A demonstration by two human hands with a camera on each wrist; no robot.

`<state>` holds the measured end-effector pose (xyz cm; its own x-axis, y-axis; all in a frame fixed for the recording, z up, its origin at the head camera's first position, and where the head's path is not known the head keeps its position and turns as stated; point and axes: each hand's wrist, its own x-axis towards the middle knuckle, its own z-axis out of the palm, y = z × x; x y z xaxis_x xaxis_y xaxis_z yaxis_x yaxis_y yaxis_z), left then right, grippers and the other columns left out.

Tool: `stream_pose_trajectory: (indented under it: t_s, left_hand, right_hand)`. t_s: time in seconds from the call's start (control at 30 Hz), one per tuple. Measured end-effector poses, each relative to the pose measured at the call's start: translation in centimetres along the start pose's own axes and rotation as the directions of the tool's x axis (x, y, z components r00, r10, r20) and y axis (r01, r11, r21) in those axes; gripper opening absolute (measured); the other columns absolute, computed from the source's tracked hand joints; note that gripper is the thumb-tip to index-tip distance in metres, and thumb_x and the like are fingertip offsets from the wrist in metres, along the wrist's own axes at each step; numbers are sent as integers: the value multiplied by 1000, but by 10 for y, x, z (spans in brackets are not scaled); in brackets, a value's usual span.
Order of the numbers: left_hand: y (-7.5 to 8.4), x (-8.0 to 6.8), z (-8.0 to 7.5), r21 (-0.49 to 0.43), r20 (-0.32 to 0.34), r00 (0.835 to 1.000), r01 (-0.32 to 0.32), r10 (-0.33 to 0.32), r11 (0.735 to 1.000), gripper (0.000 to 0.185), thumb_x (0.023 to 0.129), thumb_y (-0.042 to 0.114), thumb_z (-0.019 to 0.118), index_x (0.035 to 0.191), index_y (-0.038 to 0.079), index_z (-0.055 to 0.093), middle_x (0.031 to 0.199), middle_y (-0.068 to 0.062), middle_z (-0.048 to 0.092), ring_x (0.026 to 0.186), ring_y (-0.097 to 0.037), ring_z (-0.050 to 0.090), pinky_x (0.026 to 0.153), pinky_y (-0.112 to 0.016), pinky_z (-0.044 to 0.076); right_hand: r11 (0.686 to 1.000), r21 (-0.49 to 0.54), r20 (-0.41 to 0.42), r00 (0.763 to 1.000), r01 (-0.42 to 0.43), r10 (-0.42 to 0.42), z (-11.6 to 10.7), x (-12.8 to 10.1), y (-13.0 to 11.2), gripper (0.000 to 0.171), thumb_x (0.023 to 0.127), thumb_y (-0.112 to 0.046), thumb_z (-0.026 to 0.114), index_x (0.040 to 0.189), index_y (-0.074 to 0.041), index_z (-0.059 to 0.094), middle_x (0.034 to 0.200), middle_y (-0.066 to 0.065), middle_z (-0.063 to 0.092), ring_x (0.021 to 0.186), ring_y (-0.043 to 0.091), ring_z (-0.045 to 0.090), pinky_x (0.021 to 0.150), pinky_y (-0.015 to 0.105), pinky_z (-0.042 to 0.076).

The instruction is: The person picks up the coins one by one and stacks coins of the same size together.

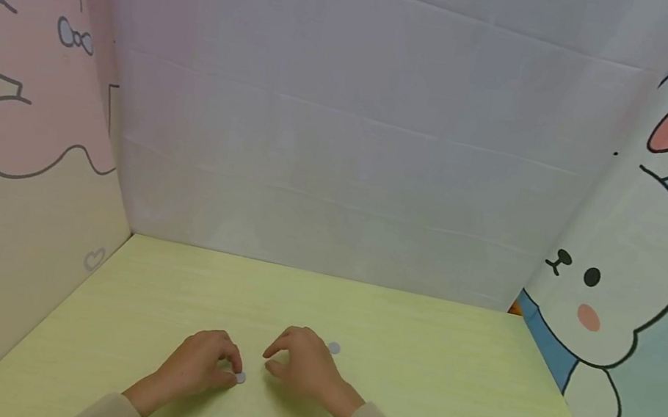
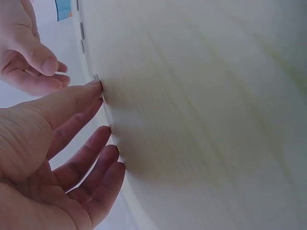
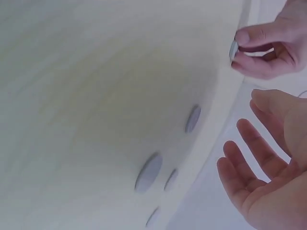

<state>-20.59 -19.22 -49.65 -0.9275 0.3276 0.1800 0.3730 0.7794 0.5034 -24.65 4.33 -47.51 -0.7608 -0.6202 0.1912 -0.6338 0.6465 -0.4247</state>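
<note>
Left hand [image 1: 198, 363]: pinched a grey disc [image 1: 241, 378]
Right hand [image 1: 305, 363]: hovered, fingers parted
Another disc [image 1: 335, 348]: lay nearer the back edge of the table [image 1: 450, 385]

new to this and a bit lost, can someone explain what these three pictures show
No machine here, just a person's left hand and right hand. The wide picture comes from a camera on the head; the other two from one on each wrist. On the pale yellow table lie small grey discs: the right wrist view shows four. The left hand pinches another disc between thumb and finger; whether it is lifted is unclear. The right hand holds nothing.
</note>
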Motion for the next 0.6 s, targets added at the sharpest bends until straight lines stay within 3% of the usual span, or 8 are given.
stream_pose_trajectory:
  t_s: [0.4, 0.6]
  left_hand:
    - [7, 1, -9, 4, 21, 1000, 13, -13, 1000, 14, 80, 26, 95, 81, 25, 80, 93, 10, 70, 87, -15, 62, 77, -35, 52]
    - [9, 2, -13, 3, 23, 1000, 16, -16, 1000, 15, 81, 27, 94, 81, 27, 80, 93, 12, 70, 87, -14, 63, 78, -36, 53]
  right_hand:
    - [1000, -24, -47, 999, -17, 15, -28, -22, 26, 10, 93, -18, 83, 102, -16, 85, 103, -8, 76, 102, 17, 68, 99, 44, 56]
    - [999, 15, -29, 999, -33, 33, -33, -35, 33, 15, 91, -18, 85, 105, -15, 84, 104, -6, 74, 99, 18, 68, 90, 39, 57]
